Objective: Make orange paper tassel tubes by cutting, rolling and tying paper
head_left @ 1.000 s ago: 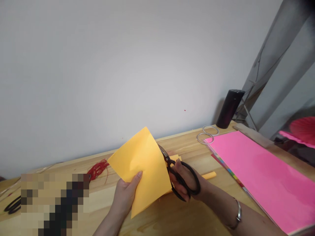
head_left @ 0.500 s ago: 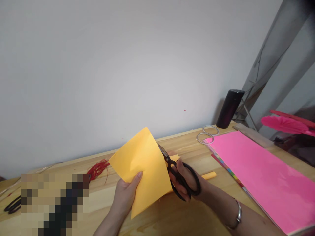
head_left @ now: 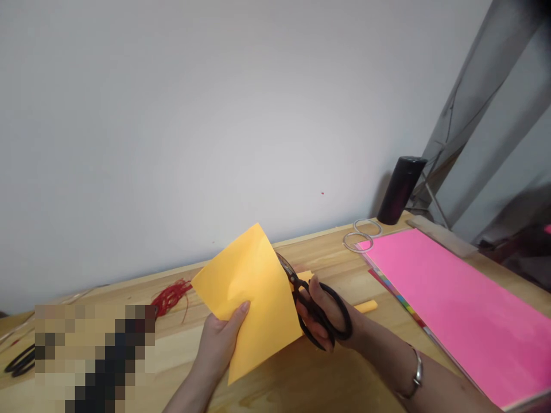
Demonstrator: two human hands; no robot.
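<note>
A sheet of yellow paper [head_left: 262, 287] is held up above the wooden table, its lower left edge pinched by my left hand [head_left: 221, 341] with the thumb on top. My right hand [head_left: 321, 312] is closed around the black handles of a pair of scissors [head_left: 318, 310]. The blades point up and left along the paper's right edge, and their tips are partly hidden behind the sheet. Behind the scissors, more yellow paper [head_left: 306, 276] lies on the table. A rolled yellow piece [head_left: 365, 307] pokes out beyond my right wrist.
Pink paper sheets [head_left: 456, 310] cover the table's right side. Two rolls of clear tape [head_left: 359, 242] lie at their far corner, near a black bottle [head_left: 402, 190]. Red strings [head_left: 172, 298] lie left of the paper. Black scissor handles [head_left: 20, 360] show beside a blurred-out patch at left.
Both hands, the yellow paper and the scissors have hardly moved. At the far right, the pink and red shapes have mostly gone out of view.
</note>
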